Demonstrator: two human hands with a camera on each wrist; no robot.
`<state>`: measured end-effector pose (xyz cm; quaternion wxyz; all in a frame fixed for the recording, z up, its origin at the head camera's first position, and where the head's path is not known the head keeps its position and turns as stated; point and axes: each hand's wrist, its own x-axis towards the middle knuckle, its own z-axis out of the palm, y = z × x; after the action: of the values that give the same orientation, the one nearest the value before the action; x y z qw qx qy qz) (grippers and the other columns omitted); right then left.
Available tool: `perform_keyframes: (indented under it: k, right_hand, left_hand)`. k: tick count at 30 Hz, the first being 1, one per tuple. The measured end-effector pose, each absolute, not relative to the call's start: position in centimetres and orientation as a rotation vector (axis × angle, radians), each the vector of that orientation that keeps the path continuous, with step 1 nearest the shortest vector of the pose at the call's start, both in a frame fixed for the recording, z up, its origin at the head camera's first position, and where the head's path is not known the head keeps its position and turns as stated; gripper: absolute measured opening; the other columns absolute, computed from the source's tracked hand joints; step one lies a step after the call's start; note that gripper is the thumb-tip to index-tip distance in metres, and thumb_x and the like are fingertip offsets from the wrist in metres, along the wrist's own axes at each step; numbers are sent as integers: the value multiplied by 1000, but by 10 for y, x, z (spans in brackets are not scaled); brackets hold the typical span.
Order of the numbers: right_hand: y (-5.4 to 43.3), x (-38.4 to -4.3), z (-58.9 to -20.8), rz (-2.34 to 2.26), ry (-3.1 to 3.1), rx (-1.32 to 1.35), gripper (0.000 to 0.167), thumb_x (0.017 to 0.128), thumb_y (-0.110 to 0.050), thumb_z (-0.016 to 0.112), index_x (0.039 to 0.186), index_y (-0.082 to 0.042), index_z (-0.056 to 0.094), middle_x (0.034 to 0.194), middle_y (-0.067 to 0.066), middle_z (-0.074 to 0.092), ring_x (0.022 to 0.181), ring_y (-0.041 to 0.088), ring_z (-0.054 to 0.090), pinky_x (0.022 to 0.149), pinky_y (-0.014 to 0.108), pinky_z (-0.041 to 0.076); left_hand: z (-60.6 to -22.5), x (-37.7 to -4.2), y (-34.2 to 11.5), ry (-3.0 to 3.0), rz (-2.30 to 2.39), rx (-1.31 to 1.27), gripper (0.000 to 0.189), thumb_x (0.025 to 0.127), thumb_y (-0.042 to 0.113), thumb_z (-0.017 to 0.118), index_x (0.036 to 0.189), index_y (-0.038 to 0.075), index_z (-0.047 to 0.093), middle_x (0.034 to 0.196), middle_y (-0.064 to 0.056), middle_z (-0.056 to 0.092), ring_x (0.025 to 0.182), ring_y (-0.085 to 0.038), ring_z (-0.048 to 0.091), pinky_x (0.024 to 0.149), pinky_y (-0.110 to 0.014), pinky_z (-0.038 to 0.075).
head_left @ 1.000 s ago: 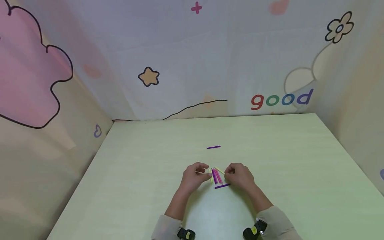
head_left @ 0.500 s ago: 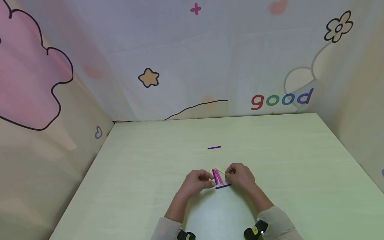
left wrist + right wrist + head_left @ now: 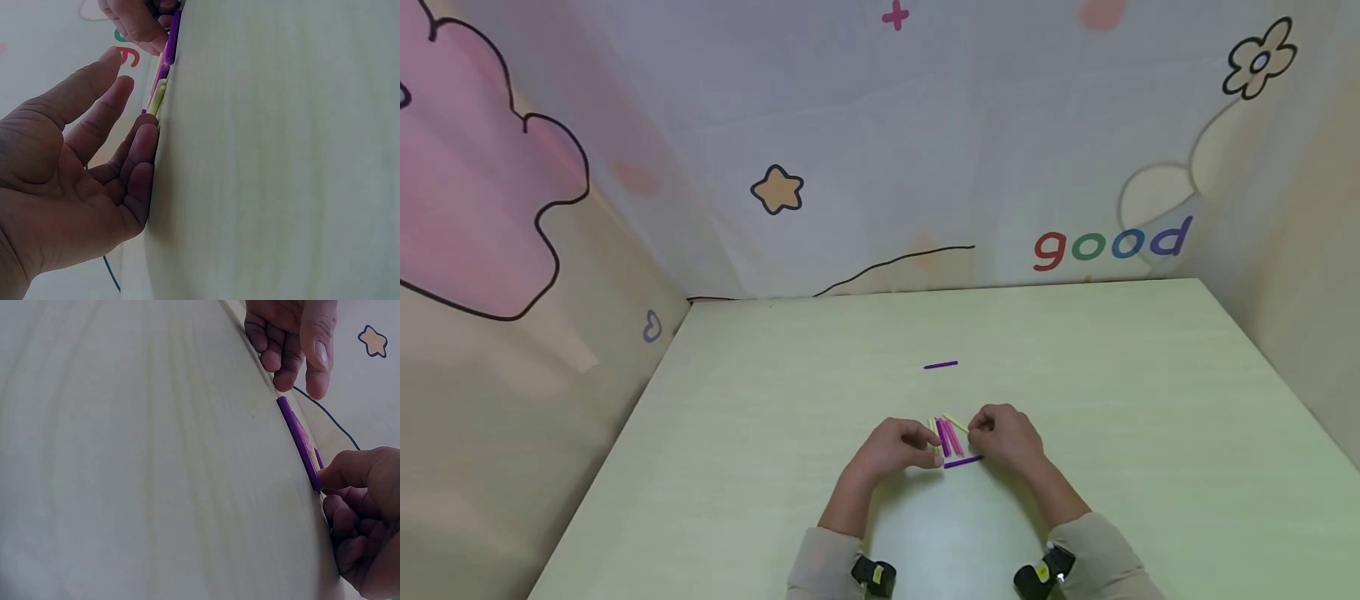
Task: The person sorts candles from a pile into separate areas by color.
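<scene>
A row of short sticks lies on the table in the head view: yellow sticks at the left, then a purple stick and pink sticks. My left hand rests at the row's left side, thumb and index finger apart; in the left wrist view its lower fingers touch the table beside a yellow stick's end. A slanted yellow stick runs into the fingertips of my right hand, which pinch its near end. Closer to me lies another purple stick, crosswise below the row.
A lone purple stick lies farther back on the pale table. Printed cloth walls stand behind the table and along its sides.
My left hand has lowered towards me and slightly right, beside the yellow sticks. My right hand keeps its place at the slanted yellow stick. The head view shifts slightly.
</scene>
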<state>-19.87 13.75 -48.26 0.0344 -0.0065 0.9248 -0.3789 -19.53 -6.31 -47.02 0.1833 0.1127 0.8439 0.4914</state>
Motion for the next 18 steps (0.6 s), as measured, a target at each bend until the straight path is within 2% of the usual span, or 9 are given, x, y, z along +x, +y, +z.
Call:
perform_keyframes:
  k: [8,18]
  right_hand:
    - [139,-201,-483,-1165,2837,-29,5,75,-10,66,79,-8,66,67,-2,55,64,14,49,58,30,38]
    - [139,-201,-482,-1151,2843,-36,5,74,-10,66,79,-8,67,68,-2,56,65,15,49,59,30,39]
  left_hand:
    - [-466,-196,-59,2378,1343,346,17,71,11,80,86,7,74,69,1,55,63,-12,45,55,-26,36]
    - [-467,-195,-54,2449,1272,326,17,69,13,82,83,9,74,68,2,55,63,-11,45,55,-25,35]
